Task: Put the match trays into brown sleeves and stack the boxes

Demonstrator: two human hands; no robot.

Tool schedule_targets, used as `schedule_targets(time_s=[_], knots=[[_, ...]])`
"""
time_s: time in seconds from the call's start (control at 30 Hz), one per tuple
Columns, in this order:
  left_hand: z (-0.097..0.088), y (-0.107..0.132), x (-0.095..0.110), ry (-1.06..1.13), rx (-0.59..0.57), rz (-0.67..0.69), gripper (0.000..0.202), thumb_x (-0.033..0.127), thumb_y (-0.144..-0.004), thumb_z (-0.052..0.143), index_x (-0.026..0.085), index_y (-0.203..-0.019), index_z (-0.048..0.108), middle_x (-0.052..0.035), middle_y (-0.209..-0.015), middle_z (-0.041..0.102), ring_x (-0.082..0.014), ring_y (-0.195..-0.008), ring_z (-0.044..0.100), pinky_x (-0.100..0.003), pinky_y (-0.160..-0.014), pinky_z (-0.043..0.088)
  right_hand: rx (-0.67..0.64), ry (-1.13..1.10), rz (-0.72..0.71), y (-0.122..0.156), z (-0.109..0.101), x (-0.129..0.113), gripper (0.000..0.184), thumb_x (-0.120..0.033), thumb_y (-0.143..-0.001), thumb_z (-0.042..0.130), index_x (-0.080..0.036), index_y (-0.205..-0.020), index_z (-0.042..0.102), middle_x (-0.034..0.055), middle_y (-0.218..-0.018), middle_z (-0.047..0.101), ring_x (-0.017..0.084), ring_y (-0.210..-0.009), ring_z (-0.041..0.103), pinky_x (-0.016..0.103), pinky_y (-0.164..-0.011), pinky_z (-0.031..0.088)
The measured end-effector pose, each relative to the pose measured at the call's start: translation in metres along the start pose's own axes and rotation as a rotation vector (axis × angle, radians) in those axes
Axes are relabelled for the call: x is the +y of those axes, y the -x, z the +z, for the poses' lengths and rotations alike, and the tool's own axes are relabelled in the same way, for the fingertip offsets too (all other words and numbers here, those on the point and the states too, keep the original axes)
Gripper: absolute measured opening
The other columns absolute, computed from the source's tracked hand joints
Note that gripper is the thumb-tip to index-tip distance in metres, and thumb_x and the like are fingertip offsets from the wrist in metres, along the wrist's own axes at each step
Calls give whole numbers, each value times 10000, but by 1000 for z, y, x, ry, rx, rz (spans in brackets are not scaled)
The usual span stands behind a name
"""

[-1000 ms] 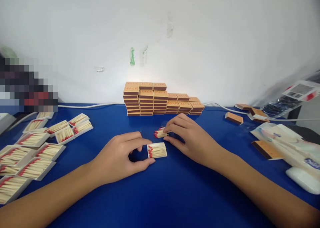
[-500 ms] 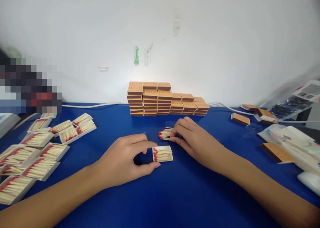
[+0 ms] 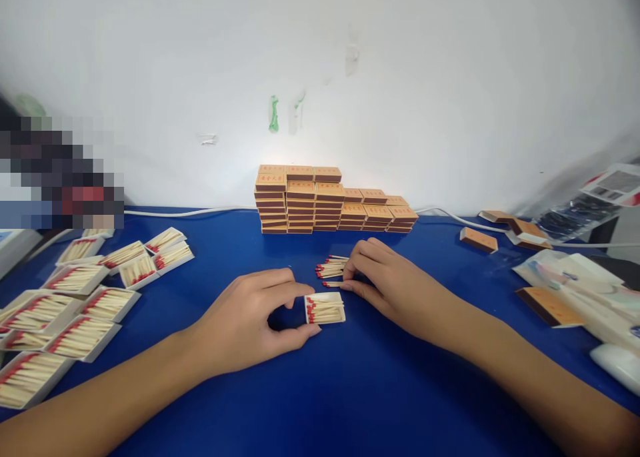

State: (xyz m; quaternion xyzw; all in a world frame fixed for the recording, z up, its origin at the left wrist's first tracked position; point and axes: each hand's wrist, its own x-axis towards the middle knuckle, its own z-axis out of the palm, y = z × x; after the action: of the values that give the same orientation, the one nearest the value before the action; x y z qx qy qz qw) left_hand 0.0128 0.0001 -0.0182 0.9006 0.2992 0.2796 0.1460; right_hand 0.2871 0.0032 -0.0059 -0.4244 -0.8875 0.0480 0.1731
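A small white matchbox tray (image 3: 325, 308) with red-tipped matches in it lies on the blue table. My left hand (image 3: 260, 313) rests at its left end, index finger at the far corner and thumb at the near one, holding it between them. Just behind the tray is a loose pile of red-headed matches (image 3: 330, 267). My right hand (image 3: 383, 273) is over the pile's right end, fingers curled. One match (image 3: 332, 284) lies apart on the near side of the pile, its end at my right thumb tip.
Closed matchboxes (image 3: 300, 200) stand stacked against the wall. Several filled trays (image 3: 83, 337) crowd the left side. To the right lie loose matchbox covers (image 3: 550, 307), plastic bags (image 3: 595, 297) and a white cable (image 3: 460, 218). A pixelated area covers the far left.
My right thumb has drawn one match slightly toward me, away from the pile. My left hand and the tray have stayed in place.
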Motion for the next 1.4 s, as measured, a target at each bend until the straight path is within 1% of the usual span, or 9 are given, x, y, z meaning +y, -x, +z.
schedule_targets(time_s=[0.33,0.47,0.63,0.77,0.83,0.97,1.13,1.27,1.4], knots=[[1,0,1,-3,6,-4,274,320,-918,776,210,-1168,746,0,-848,664,-133,-724,643,-238,-592,479,21,8,-1,1,1,4,160,-210,-1075,537,-209,-937,617,85,-979,640,242,-894,599,390,-788,534],[1,-1,1,-6,15,-3,280,309,-907,790,201,-1162,749,4,-849,656,-127,-710,635,-239,-591,474,48,37,-18,1,-4,4,128,-192,-1069,542,-213,-960,605,89,-998,639,256,-938,604,396,-807,537],[1,0,1,-18,37,-19,270,310,-912,784,200,-1156,751,9,-843,646,-123,-703,626,-246,-605,472,68,32,-56,2,-8,-10,86,-232,-1065,585,-200,-987,602,90,-1005,641,261,-950,590,413,-823,535],[1,0,0,-6,40,-21,265,315,-911,787,192,-1143,752,8,-844,643,-122,-705,622,-246,-612,475,66,78,-154,3,-4,-27,127,-168,-1063,547,-193,-952,606,92,-974,664,252,-887,575,428,-822,530],[1,0,1,-6,35,-20,262,316,-912,786,189,-1138,751,8,-842,641,-123,-710,623,-246,-616,477,70,80,-168,3,-2,-31,131,-145,-1054,542,-189,-955,614,94,-966,665,253,-876,575,429,-813,528],[1,0,1,-8,27,-20,255,312,-909,789,196,-1133,752,14,-831,636,-122,-701,619,-246,-611,476,98,-38,-92,5,-6,-27,70,-176,-1051,582,-206,-1010,630,85,-1011,659,247,-943,606,392,-824,531],[0,0,1,-4,41,-16,248,298,-904,792,196,-1126,753,17,-832,632,-118,-699,615,-245,-602,464,0,-193,-2,6,-6,-22,86,-154,-1025,623,-211,-963,642,52,-1009,644,190,-888,625,330,-775,515],[1,0,0,-3,34,-19,265,315,-903,795,203,-1138,750,17,-844,635,-116,-690,605,-252,-612,468,-26,-243,12,6,-2,-27,113,-141,-1026,617,-206,-936,636,40,-1002,646,172,-874,623,297,-750,495],[1,0,0,-11,28,-19,258,315,-903,793,209,-1135,752,20,-836,631,-118,-688,604,-254,-615,470,40,-261,37,4,-4,-25,95,-175,-1026,637,-211,-941,656,17,-923,632,153,-789,604,278,-701,475]])
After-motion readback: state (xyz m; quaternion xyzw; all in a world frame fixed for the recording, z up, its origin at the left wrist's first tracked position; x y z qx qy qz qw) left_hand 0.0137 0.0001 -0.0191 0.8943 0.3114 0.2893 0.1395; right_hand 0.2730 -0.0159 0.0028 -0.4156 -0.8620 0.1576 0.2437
